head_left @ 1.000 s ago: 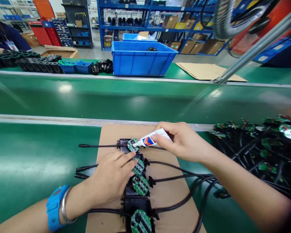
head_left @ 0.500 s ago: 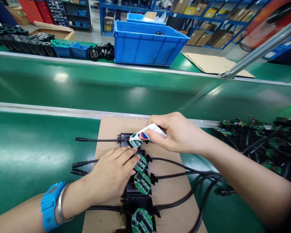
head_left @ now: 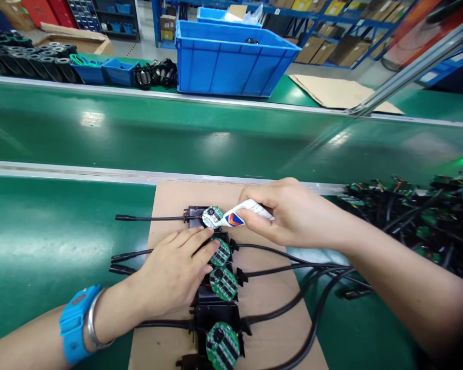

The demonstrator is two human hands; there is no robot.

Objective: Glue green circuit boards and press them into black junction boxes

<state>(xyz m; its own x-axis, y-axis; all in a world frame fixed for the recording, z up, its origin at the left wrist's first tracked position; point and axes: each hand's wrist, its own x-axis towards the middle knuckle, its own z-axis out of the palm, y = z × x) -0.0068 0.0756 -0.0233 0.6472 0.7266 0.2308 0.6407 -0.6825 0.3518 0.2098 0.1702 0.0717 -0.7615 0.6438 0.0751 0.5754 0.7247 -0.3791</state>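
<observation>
My right hand (head_left: 293,213) grips a small white glue tube (head_left: 242,214) with a red and blue label, its tip touching the farthest round green circuit board (head_left: 212,216). My left hand (head_left: 173,272) lies flat with fingers stretched out, pressing on the row of black housings (head_left: 216,313) next to the second board (head_left: 220,253). Two more green boards (head_left: 224,283) (head_left: 223,345) sit nearer to me. The housings with their black cables (head_left: 289,267) rest on a brown cardboard sheet (head_left: 270,318).
A pile of black cables with green boards (head_left: 420,221) lies at the right. Beyond the green conveyor belt (head_left: 177,139) stand a blue crate (head_left: 231,56), small blue bins (head_left: 100,72), rows of black parts (head_left: 27,59) and flat cardboard (head_left: 339,92).
The view has tilted down a little. My right hand has shifted the tube tip slightly over the farthest board; my left hand stays pressed on the housings.
</observation>
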